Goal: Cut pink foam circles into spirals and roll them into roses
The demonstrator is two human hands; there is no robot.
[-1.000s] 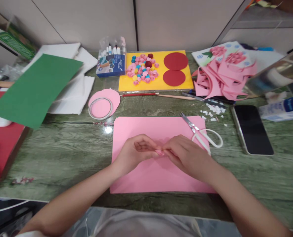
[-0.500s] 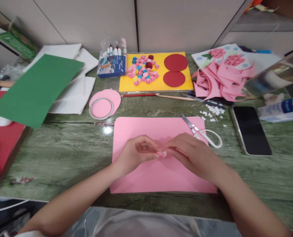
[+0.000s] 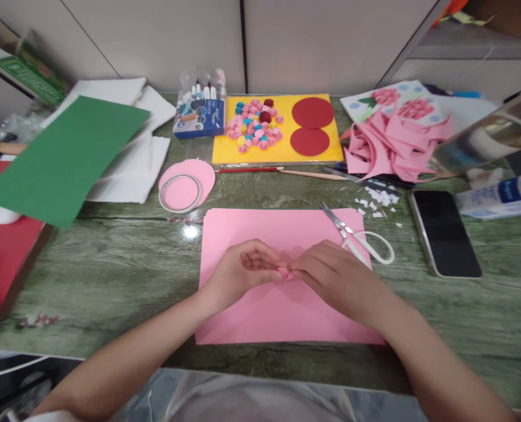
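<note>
A small rolled pink paper flower (image 3: 285,273) is pinched between the thumb and fingers of my left hand (image 3: 238,271). The fingertips of my right hand (image 3: 337,274) close on its other side, and part of it is hidden by them. Both hands are just above a stack of pink paper sheets (image 3: 251,322). Scissors with white handles (image 3: 352,234) lie partly on the stack's far right corner, beside my right hand, with the blades slightly apart.
Many small paper rolls (image 3: 255,126) and two dark red circles (image 3: 312,112) lie on a yellow pack (image 3: 222,153). Pink paper strips (image 3: 392,143), a phone (image 3: 447,233) and a glue tube (image 3: 501,193) stand right. Left are a tape ring (image 3: 161,196) and green sheet (image 3: 67,161).
My right fingertips have moved slightly left and closed against the paper flower. A white spot seen on it before no longer shows. My left hand has stayed in place.
</note>
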